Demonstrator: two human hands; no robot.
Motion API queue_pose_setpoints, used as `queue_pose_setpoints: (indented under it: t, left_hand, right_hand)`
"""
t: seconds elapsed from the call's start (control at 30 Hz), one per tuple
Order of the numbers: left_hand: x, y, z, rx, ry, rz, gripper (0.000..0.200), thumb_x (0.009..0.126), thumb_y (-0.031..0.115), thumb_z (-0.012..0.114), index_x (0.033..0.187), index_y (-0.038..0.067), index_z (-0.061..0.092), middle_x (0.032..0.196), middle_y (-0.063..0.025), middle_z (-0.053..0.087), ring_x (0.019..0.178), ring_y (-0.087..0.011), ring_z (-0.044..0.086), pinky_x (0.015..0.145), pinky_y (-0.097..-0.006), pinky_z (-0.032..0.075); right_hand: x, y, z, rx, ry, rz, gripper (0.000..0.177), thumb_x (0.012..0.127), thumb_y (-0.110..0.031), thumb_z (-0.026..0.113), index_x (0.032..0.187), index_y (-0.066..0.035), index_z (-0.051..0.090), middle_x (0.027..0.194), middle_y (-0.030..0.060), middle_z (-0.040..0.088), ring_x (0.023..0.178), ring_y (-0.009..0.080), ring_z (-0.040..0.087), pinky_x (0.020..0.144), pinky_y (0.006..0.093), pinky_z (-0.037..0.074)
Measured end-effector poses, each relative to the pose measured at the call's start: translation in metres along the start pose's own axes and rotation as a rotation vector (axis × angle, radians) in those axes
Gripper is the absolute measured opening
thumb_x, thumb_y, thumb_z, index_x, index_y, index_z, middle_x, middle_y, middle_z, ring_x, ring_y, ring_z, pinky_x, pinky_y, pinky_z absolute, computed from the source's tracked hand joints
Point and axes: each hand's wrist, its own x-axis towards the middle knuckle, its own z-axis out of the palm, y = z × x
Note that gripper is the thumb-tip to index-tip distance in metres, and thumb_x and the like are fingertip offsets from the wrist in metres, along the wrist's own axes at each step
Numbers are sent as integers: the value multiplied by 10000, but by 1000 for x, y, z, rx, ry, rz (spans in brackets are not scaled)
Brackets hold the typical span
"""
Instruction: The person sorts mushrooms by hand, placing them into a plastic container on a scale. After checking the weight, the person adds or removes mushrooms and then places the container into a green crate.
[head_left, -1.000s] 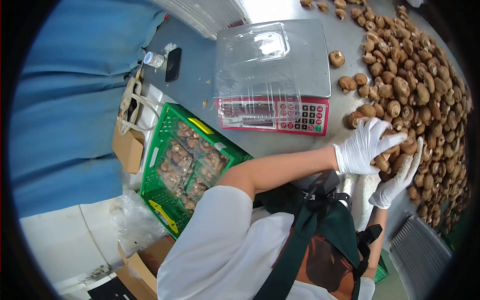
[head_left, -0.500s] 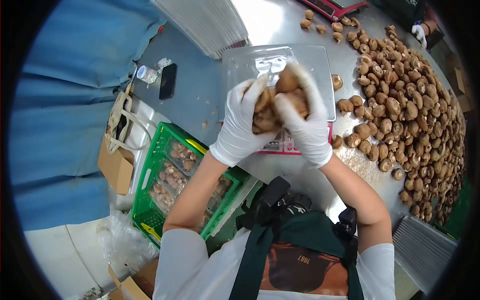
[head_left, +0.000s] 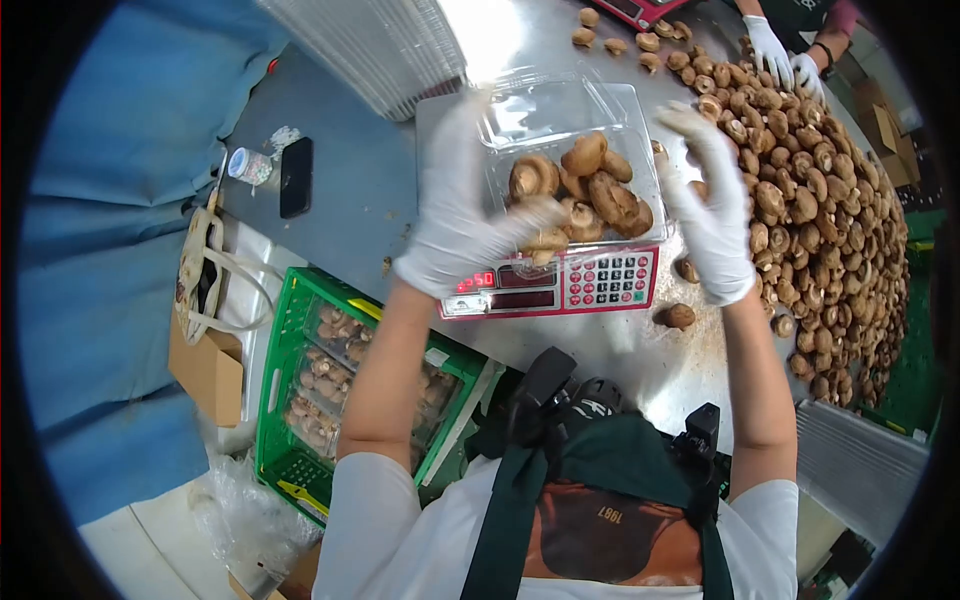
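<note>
Several brown shiitake mushrooms (head_left: 590, 190) lie in a clear plastic box (head_left: 490, 170), its hinged lid (head_left: 545, 100) folded back. The box rests on the pan of a red digital scale (head_left: 605, 280). At the box's left side is my gloved left hand (head_left: 455, 215), open, its fingers blurred and its thumb stretched over the front mushrooms. To the right of the box, my gloved right hand (head_left: 715, 200) is open with fingers spread and nothing in it, between the scale and the large mushroom pile (head_left: 810, 210).
Stacked clear trays (head_left: 375, 50) stand behind the scale on the left, near a phone (head_left: 296, 178) and a small jar (head_left: 250, 166). A green crate (head_left: 270, 400) holds packed boxes at lower left. Another person's gloved hands (head_left: 770, 50) touch the pile's far end.
My hands have parted and let go of the mushrooms, which now lie in the box. My right hand has moved right. The other person's hands have come onto the pile.
</note>
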Motion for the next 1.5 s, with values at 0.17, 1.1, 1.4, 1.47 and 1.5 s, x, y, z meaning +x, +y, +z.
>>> queue_pose_setpoints:
  t: [0.17, 1.1, 1.4, 1.47, 1.5]
  left_hand:
    - [-12, -29, -43, -296, 387, -468, 501, 994, 186, 679, 1435, 55, 481, 1324, -122, 589, 1230, -187, 555, 1037, -332, 453]
    - [30, -2, 56, -186, -59, -122, 604, 818, -59, 673, 1390, 95, 560, 1307, -167, 606, 1208, -361, 580, 1092, -422, 429]
    - [7, 4, 37, 85, -151, -47, 676, 816, 19, 669, 1455, 16, 449, 1435, -181, 506, 1435, -352, 386, 1202, -437, 299]
    - [6, 8, 39, 50, -105, -19, 712, 816, -6, 645, 1486, 14, 408, 1471, -190, 485, 1418, -364, 420, 1197, -431, 316]
    - [6, 10, 40, 7, -105, -31, 707, 816, -11, 643, 1484, 13, 412, 1476, -194, 483, 1407, -370, 435, 1193, -431, 325]
  right_hand:
    - [-40, 34, -51, 236, 125, 381, 283, 1030, -154, 608, 1279, -28, 658, 1244, 31, 651, 1127, 114, 586, 1013, 269, 452]
    - [-200, 81, -21, -368, -216, 343, 407, 821, -112, 735, 1221, -94, 662, 1279, 162, 598, 1191, 369, 559, 1039, 443, 445]
    - [-129, 52, -38, -283, 93, 222, 298, 865, -48, 699, 1161, -77, 684, 1197, 139, 642, 1121, 319, 604, 984, 410, 476]
    - [-93, 36, -36, -234, 101, 55, 286, 882, -38, 684, 1165, -69, 680, 1179, 130, 664, 1094, 316, 621, 971, 399, 483]
    - [-78, 33, -32, -208, 100, 5, 292, 881, -46, 688, 1172, -67, 677, 1170, 128, 670, 1084, 317, 626, 965, 400, 486]
